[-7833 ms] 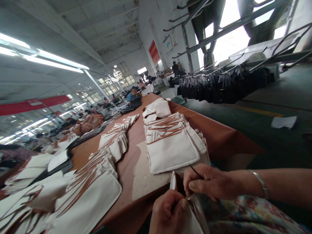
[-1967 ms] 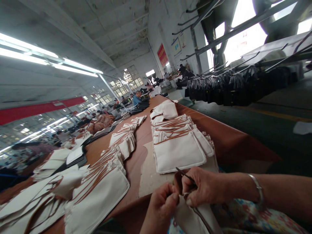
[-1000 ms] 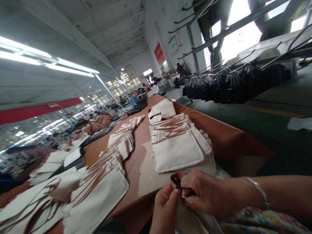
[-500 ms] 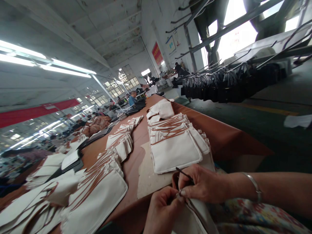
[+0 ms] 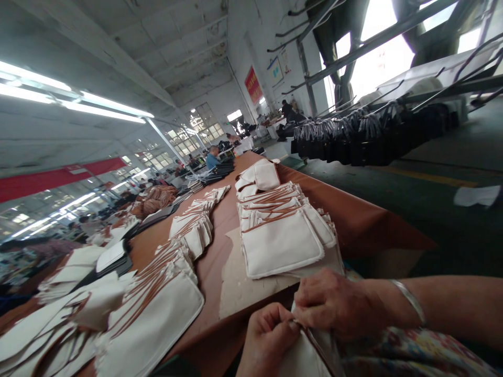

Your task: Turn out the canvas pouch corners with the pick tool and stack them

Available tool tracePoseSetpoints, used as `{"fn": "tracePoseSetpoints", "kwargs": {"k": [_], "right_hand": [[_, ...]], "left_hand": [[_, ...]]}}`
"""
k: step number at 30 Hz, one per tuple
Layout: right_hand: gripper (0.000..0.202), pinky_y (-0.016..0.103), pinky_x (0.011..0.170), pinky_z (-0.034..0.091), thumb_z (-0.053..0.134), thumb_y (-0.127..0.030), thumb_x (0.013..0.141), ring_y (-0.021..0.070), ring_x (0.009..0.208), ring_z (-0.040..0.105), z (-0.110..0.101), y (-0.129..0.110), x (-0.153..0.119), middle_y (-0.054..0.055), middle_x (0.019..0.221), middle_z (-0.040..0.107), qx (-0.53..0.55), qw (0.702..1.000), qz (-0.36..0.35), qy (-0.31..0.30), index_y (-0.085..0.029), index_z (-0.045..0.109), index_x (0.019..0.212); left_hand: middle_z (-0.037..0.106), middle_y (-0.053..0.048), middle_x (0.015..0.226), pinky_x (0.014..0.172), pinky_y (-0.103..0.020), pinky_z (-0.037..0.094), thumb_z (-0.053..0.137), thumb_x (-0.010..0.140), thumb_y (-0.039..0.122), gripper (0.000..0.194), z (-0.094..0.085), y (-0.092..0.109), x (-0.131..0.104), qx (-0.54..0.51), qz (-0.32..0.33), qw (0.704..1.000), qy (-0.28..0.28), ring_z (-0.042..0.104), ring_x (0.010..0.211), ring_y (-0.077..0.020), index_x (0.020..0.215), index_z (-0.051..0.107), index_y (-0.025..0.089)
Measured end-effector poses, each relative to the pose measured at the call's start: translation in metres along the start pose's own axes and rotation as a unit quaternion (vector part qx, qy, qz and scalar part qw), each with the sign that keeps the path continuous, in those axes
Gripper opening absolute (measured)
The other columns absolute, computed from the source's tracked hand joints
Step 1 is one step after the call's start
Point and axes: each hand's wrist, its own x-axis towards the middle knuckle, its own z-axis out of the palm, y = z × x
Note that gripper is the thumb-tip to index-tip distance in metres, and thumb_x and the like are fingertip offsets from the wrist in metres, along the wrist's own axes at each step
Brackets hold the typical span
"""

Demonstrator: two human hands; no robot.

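Observation:
At the table's near edge, my left hand (image 5: 269,337) pinches the edge of a white fabric piece (image 5: 304,358) with brown trim. My right hand (image 5: 338,303), with a silver bangle on its wrist, is closed on the same piece beside the left fingertips. The piece hangs down toward my lap. Just beyond my hands lies a stack of white pieces (image 5: 281,243) with brown edging, on a beige board (image 5: 236,293). Whether a thin tool is still between the right fingers is hidden.
The brown-covered table (image 5: 330,201) runs away from me. A row of overlapping white pieces (image 5: 157,324) lies along its left part. Dark bags hang from a metal rack (image 5: 353,139) at the right. A person in blue (image 5: 212,158) sits far ahead.
My right hand has turned and closed lower over the fabric edge. The thin dark tool that stuck out above its fingers no longer shows. My left hand has moved slightly right.

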Motion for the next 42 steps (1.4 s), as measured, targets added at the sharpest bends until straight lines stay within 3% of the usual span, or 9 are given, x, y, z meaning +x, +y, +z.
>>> {"fn": "tracePoseSetpoints", "kwargs": {"k": [7, 12, 15, 21, 23, 27, 30, 34, 42], "right_hand": [[0.018, 0.031, 0.051, 0.034, 0.052, -0.017, 0.091, 0.0174, 0.062, 0.049, 0.008, -0.016, -0.013, 0.005, 0.075, 0.059, -0.082, 0.992, -0.088, -0.037, -0.016, 0.062, 0.077], [0.012, 0.029, 0.056, 0.04, 0.05, -0.018, 0.086, 0.0168, 0.067, 0.054, 0.005, -0.016, -0.016, 0.006, 0.078, 0.06, 0.095, 0.988, 0.11, 0.052, -0.016, 0.061, 0.081], [0.015, 0.029, 0.073, 0.047, 0.055, -0.022, 0.089, 0.0175, 0.081, 0.061, -0.012, -0.007, -0.001, 0.007, 0.09, 0.064, 0.234, 0.923, 0.269, 0.141, -0.014, 0.065, 0.096], [0.05, 0.025, 0.07, 0.048, 0.08, -0.035, 0.072, 0.0148, 0.08, 0.059, -0.004, -0.003, 0.028, 0.004, 0.095, 0.066, 0.552, 0.76, 0.342, 0.005, -0.014, 0.059, 0.111], [0.05, 0.021, 0.06, 0.044, 0.085, -0.031, 0.063, 0.0107, 0.067, 0.053, 0.008, -0.004, 0.03, -0.002, 0.08, 0.062, 0.559, 0.748, 0.358, 0.001, -0.013, 0.059, 0.102], [0.024, 0.019, 0.052, 0.037, 0.076, -0.016, 0.066, 0.0097, 0.061, 0.049, 0.014, -0.008, 0.029, -0.003, 0.071, 0.059, 0.439, 0.809, 0.389, 0.032, -0.013, 0.061, 0.084], [0.012, 0.021, 0.059, 0.042, 0.064, -0.006, 0.069, 0.012, 0.068, 0.055, 0.009, -0.013, 0.03, 0.001, 0.077, 0.062, 0.359, 0.878, 0.307, 0.075, -0.014, 0.061, 0.077], [0.01, 0.023, 0.067, 0.045, 0.057, -0.006, 0.079, 0.0135, 0.076, 0.057, 0.008, -0.015, 0.029, 0.004, 0.083, 0.061, 0.271, 0.941, 0.17, 0.11, -0.015, 0.061, 0.08], [0.01, 0.025, 0.056, 0.034, 0.052, -0.015, 0.081, 0.0129, 0.065, 0.046, 0.004, -0.01, 0.016, 0.004, 0.082, 0.057, 0.065, 0.997, 0.029, 0.012, -0.016, 0.062, 0.082]], "left_hand": [[0.056, -0.001, 0.058, 0.054, -0.023, 0.024, 0.087, 0.052, 0.046, 0.043, -0.007, 0.008, -0.014, -0.018, 0.004, 1.0, -0.012, 0.037, 0.051, -0.0088, 0.064, 0.061, 0.014], [0.048, 0.002, 0.059, 0.054, -0.025, 0.021, 0.074, 0.068, 0.065, 0.053, -0.008, 0.03, -0.032, 0.208, 0.067, 0.976, -0.003, 0.032, 0.056, -0.01, 0.067, 0.058, 0.015], [0.049, 0.001, 0.062, 0.055, -0.026, 0.021, 0.07, 0.069, 0.071, 0.058, -0.009, 0.039, -0.035, 0.249, 0.055, 0.967, -0.004, 0.031, 0.058, -0.0106, 0.069, 0.059, 0.014], [0.046, 0.002, 0.063, 0.055, -0.025, 0.023, 0.07, 0.074, 0.052, 0.039, -0.001, 0.046, -0.034, 0.275, 0.074, 0.958, 0.014, 0.033, 0.06, -0.0113, 0.067, 0.059, 0.015], [0.048, 0.002, 0.062, 0.054, -0.024, 0.025, 0.066, 0.076, 0.04, 0.028, 0.001, 0.046, -0.035, 0.328, 0.085, 0.94, 0.05, 0.036, 0.059, -0.0113, 0.066, 0.061, 0.014], [0.057, 0.0, 0.064, 0.058, -0.024, 0.033, 0.06, 0.077, 0.029, 0.021, -0.001, 0.04, -0.034, 0.418, 0.174, 0.886, 0.097, 0.049, 0.062, -0.014, 0.064, 0.067, 0.014], [0.059, 0.0, 0.063, 0.058, -0.024, 0.035, 0.058, 0.078, 0.026, 0.019, -0.004, 0.035, -0.03, 0.443, 0.203, 0.867, 0.104, 0.051, 0.061, -0.0143, 0.065, 0.067, 0.015], [0.057, 0.002, 0.061, 0.056, -0.024, 0.033, 0.055, 0.078, 0.024, 0.018, -0.005, 0.033, -0.026, 0.425, 0.157, 0.887, 0.086, 0.047, 0.06, -0.0134, 0.067, 0.065, 0.015], [0.052, 0.003, 0.06, 0.052, -0.023, 0.024, 0.059, 0.072, 0.027, 0.015, -0.008, 0.03, -0.027, 0.286, 0.052, 0.956, 0.036, 0.037, 0.056, -0.0104, 0.071, 0.065, 0.014]]}}
